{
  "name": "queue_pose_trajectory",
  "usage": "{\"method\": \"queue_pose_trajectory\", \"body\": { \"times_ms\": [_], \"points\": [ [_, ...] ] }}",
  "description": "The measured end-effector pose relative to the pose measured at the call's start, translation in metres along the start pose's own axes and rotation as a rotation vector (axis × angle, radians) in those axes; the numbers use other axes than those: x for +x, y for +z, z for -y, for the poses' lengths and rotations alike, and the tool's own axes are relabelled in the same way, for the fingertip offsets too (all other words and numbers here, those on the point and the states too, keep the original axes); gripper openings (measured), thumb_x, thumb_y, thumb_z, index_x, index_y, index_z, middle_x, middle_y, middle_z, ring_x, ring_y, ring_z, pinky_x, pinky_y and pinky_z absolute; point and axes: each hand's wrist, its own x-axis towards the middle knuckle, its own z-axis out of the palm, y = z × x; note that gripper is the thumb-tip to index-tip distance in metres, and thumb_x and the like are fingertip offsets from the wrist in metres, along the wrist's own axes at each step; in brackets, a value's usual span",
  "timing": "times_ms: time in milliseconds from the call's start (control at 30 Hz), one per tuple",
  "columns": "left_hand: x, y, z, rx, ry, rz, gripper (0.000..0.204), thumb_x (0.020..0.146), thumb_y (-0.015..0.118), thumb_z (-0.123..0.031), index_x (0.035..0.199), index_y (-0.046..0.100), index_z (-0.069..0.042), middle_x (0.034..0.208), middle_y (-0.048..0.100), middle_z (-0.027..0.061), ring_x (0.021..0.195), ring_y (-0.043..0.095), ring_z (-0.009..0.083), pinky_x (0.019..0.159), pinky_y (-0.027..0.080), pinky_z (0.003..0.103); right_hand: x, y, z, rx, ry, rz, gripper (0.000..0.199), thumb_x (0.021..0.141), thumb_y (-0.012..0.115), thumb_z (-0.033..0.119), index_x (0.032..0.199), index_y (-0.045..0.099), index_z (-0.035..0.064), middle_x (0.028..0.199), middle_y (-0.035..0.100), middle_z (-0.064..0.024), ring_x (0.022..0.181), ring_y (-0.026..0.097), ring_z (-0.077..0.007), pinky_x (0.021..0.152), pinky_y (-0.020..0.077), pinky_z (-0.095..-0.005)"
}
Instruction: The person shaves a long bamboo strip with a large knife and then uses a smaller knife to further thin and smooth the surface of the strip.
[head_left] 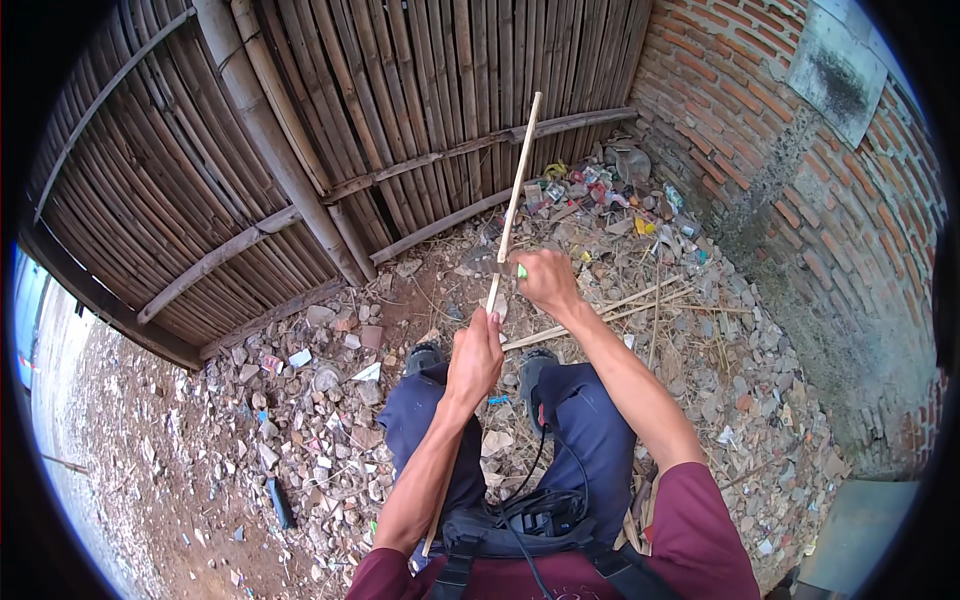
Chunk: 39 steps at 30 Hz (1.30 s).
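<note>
At frame centre my left hand [474, 358] grips the bamboo strip [512, 200], steadying it upright toward the fence [330, 110]. Just above, my right hand [545, 280] closes on a knife [500, 267], blade against the strip to shave it.

One head-worn fisheye view, peering steeply down past the knees; rubble ground [300, 420] close below, bamboo fence [400, 100] at twelve o'clock, brick wall [800, 200] at two.
</note>
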Motion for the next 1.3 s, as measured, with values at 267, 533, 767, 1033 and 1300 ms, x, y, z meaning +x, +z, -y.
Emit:
{"method": "queue_pose_trajectory", "body": {
  "times_ms": [267, 533, 767, 1033, 1300],
  "points": [
    [0.002, -0.009, -0.020, 0.011, -0.058, 0.044, 0.033, 0.114, 0.046, -0.022, 0.098, 0.056, 0.004, 0.072, 0.063, 0.0319, 0.075, 0.066, 0.0539, 0.064, 0.046, 0.059, 0.023, -0.003, -0.048, -0.156, 0.445, -0.243, 0.022, 0.087, 0.066, 0.001, 0.102, 0.082, 0.0040, 0.058, 0.066, -0.0088, 0.047, 0.058, -0.0183, 0.042, 0.0410, -0.0364],
    [0.005, -0.011, -0.012, -0.136, -0.164, 0.089, 0.037, 0.115, 0.046, -0.028, 0.102, 0.065, 0.002, 0.068, 0.061, 0.0160, 0.062, 0.058, 0.0248, 0.062, 0.046, 0.042, 0.014, -0.005, -0.016, -0.012, 0.167, -0.193, 0.035, 0.084, 0.063, -0.002, 0.112, 0.083, 0.0063, 0.063, 0.072, -0.0128, 0.048, 0.064, -0.0209, 0.044, 0.0458, -0.0369],
    [0.001, -0.009, -0.005, -0.291, -0.149, 0.069, 0.032, 0.114, 0.051, -0.031, 0.101, 0.061, -0.003, 0.065, 0.051, -0.0001, 0.059, 0.047, 0.0115, 0.057, 0.039, 0.034, 0.006, -0.017, -0.005, -0.103, 0.078, -0.091, 0.028, 0.077, 0.070, 0.005, 0.100, 0.082, 0.0136, 0.077, 0.077, -0.0177, 0.067, 0.076, -0.0330, 0.062, 0.0582, -0.0456],
    [0.004, -0.006, -0.001, -0.320, -0.229, 0.128, 0.033, 0.113, 0.055, -0.033, 0.104, 0.060, -0.002, 0.068, 0.057, 0.0047, 0.065, 0.056, 0.0135, 0.062, 0.046, 0.035, 0.002, -0.019, 0.000, -0.065, -0.020, -0.086, 0.029, 0.075, 0.070, 0.006, 0.101, 0.082, 0.0121, 0.081, 0.078, -0.0160, 0.073, 0.077, -0.0319, 0.064, 0.0594, -0.0456],
    [0.002, -0.002, -0.012, -0.158, -0.133, 0.064, 0.029, 0.114, 0.049, -0.027, 0.108, 0.059, 0.000, 0.069, 0.061, 0.0177, 0.063, 0.061, 0.0282, 0.063, 0.047, 0.045, -0.001, -0.011, -0.005, -0.092, -0.090, -0.086, 0.030, 0.073, 0.071, 0.006, 0.100, 0.081, 0.0107, 0.076, 0.076, -0.0145, 0.068, 0.076, -0.0319, 0.062, 0.0591, -0.0457]
  ]
}}
